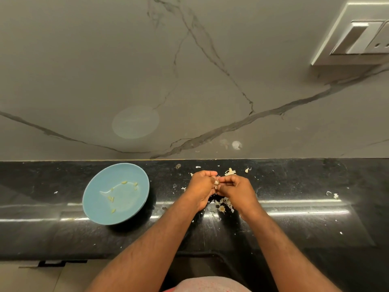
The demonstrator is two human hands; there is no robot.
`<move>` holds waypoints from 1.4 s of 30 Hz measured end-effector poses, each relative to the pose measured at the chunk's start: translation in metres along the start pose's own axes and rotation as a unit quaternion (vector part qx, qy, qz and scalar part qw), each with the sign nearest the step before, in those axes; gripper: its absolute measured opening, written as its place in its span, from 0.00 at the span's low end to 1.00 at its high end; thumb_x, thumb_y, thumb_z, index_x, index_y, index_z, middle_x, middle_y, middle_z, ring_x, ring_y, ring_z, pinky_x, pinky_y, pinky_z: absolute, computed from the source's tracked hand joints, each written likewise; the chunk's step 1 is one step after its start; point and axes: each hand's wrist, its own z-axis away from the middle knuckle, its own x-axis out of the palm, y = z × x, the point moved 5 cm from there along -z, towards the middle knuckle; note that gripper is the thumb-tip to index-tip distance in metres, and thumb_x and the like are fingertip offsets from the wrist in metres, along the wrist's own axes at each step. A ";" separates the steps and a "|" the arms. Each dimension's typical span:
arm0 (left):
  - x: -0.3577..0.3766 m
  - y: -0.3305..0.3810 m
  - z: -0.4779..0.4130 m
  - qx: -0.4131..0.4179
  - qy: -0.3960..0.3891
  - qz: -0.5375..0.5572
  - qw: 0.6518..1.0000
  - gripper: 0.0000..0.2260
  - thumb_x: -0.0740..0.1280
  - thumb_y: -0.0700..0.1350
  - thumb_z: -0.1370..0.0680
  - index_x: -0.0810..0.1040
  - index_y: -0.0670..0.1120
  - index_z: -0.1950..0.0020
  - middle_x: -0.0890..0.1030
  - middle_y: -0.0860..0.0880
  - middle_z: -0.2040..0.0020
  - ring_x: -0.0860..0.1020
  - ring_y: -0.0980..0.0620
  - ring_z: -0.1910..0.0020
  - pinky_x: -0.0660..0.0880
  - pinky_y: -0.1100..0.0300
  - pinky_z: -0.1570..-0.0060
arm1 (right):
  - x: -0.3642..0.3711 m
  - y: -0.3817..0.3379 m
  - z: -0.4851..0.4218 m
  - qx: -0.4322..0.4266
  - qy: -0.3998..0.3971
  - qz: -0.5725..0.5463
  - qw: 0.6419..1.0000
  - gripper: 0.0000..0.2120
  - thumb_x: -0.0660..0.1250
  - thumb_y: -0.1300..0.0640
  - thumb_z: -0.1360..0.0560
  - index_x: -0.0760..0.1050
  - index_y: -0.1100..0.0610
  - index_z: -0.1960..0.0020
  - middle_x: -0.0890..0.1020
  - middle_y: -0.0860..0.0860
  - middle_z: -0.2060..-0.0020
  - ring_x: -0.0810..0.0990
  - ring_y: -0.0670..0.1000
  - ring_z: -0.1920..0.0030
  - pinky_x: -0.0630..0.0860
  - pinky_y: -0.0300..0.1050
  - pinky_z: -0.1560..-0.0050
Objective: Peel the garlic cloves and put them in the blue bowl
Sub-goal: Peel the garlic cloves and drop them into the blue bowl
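A blue bowl [99, 209] sits on the black counter to the left of my hands, with several peeled garlic cloves [124, 182] scattered inside it. My left hand [201, 189] and my right hand [236, 189] meet above the counter, fingertips pinched together on one small garlic clove [216, 182] with papery skin on it. Most of that clove is hidden by my fingers. An unpeeled clove [246, 170] lies on the counter behind my right hand.
Garlic skins [224, 204] litter the black counter [294, 224] under and around my hands, with more flakes [335, 195] to the right. A marble backsplash [189, 81] rises behind the counter. A switch plate [362, 36] is mounted at the upper right.
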 end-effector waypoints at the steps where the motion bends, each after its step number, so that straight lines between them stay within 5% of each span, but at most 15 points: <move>1: 0.000 -0.001 0.001 0.004 0.003 -0.011 1.000 0.12 0.59 0.26 0.22 0.75 0.40 0.48 0.81 0.37 0.49 0.82 0.45 0.52 0.80 0.56 0.54 | 0.000 0.000 0.001 -0.007 0.000 0.012 1.000 0.08 0.73 0.68 0.26 0.83 0.56 0.53 0.86 0.54 0.59 0.86 0.52 0.56 0.83 0.43 0.53; 7: -0.005 -0.005 0.002 0.029 0.040 -0.066 0.997 0.10 0.65 0.27 0.23 0.78 0.42 0.52 0.82 0.39 0.51 0.82 0.37 0.44 0.80 0.43 0.42 | 0.002 0.001 -0.003 -0.042 0.029 0.111 0.993 0.08 0.75 0.66 0.28 0.81 0.55 0.54 0.85 0.53 0.61 0.86 0.53 0.59 0.84 0.48 0.56; 13: 0.002 0.000 0.003 0.058 0.029 -0.110 0.992 0.13 0.59 0.30 0.19 0.78 0.44 0.50 0.81 0.40 0.48 0.82 0.45 0.48 0.82 0.55 0.48 | -0.008 0.006 -0.005 0.009 0.052 -0.004 0.999 0.10 0.69 0.74 0.27 0.78 0.61 0.52 0.82 0.60 0.57 0.82 0.53 0.60 0.83 0.44 0.58; 18: 0.009 0.003 0.007 0.078 -0.004 -0.154 0.985 0.16 0.57 0.28 0.20 0.78 0.46 0.46 0.79 0.43 0.46 0.80 0.47 0.47 0.79 0.48 0.40 | -0.017 0.008 -0.006 0.020 0.062 -0.091 0.994 0.11 0.67 0.75 0.26 0.79 0.61 0.51 0.83 0.61 0.55 0.83 0.55 0.55 0.82 0.46 0.52; 22: 0.008 0.006 0.011 0.114 -0.001 -0.172 0.978 0.16 0.61 0.28 0.20 0.78 0.49 0.48 0.81 0.45 0.45 0.80 0.50 0.42 0.79 0.54 0.39 | -0.019 0.002 -0.002 0.003 0.063 -0.128 0.990 0.09 0.67 0.74 0.25 0.78 0.62 0.51 0.83 0.60 0.56 0.84 0.55 0.56 0.83 0.44 0.53; 33: -0.001 0.017 0.024 0.140 -0.010 -0.122 0.983 0.05 0.68 0.36 0.20 0.82 0.39 0.46 0.85 0.40 0.54 0.85 0.51 0.56 0.82 0.60 0.54 | -0.021 -0.024 0.008 -0.052 0.028 -0.064 0.996 0.04 0.70 0.66 0.23 0.80 0.60 0.50 0.85 0.58 0.60 0.84 0.51 0.62 0.82 0.41 0.59; 42: -0.010 0.025 0.040 0.124 0.006 -0.076 0.989 0.06 0.68 0.37 0.20 0.81 0.36 0.47 0.85 0.37 0.55 0.84 0.45 0.55 0.81 0.53 0.49 | -0.007 -0.043 0.016 -0.071 -0.038 -0.084 0.993 0.07 0.70 0.67 0.24 0.82 0.59 0.49 0.86 0.53 0.61 0.84 0.47 0.63 0.80 0.37 0.59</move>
